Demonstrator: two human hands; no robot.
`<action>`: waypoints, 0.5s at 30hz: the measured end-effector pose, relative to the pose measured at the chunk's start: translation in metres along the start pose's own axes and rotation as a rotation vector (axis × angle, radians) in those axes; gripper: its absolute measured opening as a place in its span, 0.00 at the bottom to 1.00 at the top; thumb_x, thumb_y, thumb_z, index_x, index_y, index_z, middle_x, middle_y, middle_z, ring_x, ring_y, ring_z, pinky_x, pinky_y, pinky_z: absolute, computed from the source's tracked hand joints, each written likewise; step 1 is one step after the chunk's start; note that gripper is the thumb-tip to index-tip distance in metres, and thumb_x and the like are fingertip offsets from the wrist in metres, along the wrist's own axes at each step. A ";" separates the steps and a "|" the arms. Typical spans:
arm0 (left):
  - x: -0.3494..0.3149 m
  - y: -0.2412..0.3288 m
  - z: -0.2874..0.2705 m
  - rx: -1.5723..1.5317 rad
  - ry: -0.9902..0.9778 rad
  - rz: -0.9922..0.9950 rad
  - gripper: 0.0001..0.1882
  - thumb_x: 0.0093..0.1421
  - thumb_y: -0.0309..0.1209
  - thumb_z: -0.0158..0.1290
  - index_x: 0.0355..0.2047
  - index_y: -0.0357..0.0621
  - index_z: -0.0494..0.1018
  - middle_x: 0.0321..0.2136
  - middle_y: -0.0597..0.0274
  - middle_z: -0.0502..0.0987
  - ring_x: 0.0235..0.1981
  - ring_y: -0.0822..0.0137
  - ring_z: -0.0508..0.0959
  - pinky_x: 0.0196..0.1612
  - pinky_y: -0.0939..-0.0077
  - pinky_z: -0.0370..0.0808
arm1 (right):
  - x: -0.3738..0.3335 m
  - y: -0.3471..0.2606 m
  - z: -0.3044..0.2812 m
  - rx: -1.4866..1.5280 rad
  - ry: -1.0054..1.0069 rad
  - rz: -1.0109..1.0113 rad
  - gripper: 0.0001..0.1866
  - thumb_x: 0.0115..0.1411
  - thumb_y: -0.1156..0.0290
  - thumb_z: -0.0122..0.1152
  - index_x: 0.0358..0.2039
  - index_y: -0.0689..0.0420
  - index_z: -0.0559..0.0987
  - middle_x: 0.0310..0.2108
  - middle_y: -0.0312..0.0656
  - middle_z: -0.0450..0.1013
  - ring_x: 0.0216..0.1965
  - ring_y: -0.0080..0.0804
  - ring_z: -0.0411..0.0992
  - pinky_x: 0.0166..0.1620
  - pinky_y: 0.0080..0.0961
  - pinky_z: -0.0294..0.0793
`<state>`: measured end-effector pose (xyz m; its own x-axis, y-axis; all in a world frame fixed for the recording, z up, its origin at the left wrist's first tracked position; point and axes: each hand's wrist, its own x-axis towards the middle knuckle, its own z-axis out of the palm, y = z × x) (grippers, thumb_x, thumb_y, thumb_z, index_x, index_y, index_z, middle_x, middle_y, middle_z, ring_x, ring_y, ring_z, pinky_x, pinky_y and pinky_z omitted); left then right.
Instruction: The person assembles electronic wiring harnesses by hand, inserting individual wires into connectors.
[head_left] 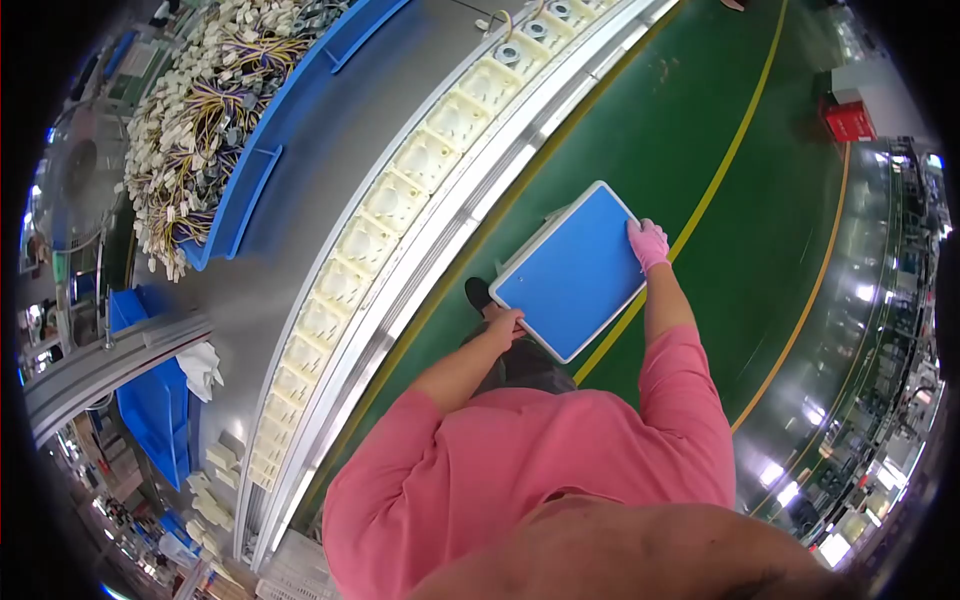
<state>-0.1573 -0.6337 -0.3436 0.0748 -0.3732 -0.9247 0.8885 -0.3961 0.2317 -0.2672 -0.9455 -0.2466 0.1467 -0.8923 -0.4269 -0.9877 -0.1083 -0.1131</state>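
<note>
A rectangular blue panel with a white rim [575, 275] is held tilted in front of my body, above the green floor. Its underside is hidden, and I cannot tell exactly what kind of thing it is. My left hand [503, 326], bare, grips the panel at its near left corner, fingers curled over the rim. At the opposite edge, on the right, my right hand [648, 245] wears a pink glove and holds the rim, with part of its fingers lying on the blue face.
Along my left runs a curved-looking conveyor line carrying cream plastic trays [395, 197]. Beyond it, a grey table [330, 140] bears a heap of wired connectors [215, 110] beside blue bins [265, 150]. A red box [850, 121] stands far right; yellow lines [735, 150] cross the floor.
</note>
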 end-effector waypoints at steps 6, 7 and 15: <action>-0.021 0.037 -0.017 0.033 0.180 0.242 0.16 0.41 0.25 0.49 0.34 0.44 0.63 0.28 0.60 0.68 0.27 0.64 0.71 0.27 0.67 0.71 | 0.012 -0.024 0.011 0.196 -0.064 -0.070 0.30 0.53 0.43 0.39 0.34 0.59 0.75 0.38 0.51 0.70 0.44 0.45 0.66 0.49 0.32 0.61; -0.022 0.046 -0.026 0.028 0.185 0.243 0.16 0.41 0.25 0.49 0.34 0.44 0.63 0.28 0.60 0.68 0.27 0.64 0.71 0.27 0.67 0.71 | 0.005 -0.042 0.006 0.213 -0.054 -0.091 0.30 0.53 0.44 0.39 0.34 0.60 0.75 0.38 0.52 0.70 0.44 0.45 0.66 0.48 0.34 0.62; -0.001 0.085 -0.092 -0.066 0.508 0.566 0.24 0.48 0.31 0.49 0.47 0.36 0.64 0.41 0.47 0.69 0.41 0.57 0.69 0.45 0.71 0.66 | -0.002 -0.146 0.029 0.524 -0.089 -0.329 0.24 0.53 0.51 0.45 0.29 0.64 0.74 0.28 0.53 0.71 0.32 0.45 0.70 0.39 0.32 0.66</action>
<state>-0.0404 -0.5896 -0.3506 0.7121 -0.0659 -0.6990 0.6763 -0.2028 0.7081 -0.1213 -0.9150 -0.2549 0.4647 -0.8065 -0.3656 -0.7353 -0.1214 -0.6668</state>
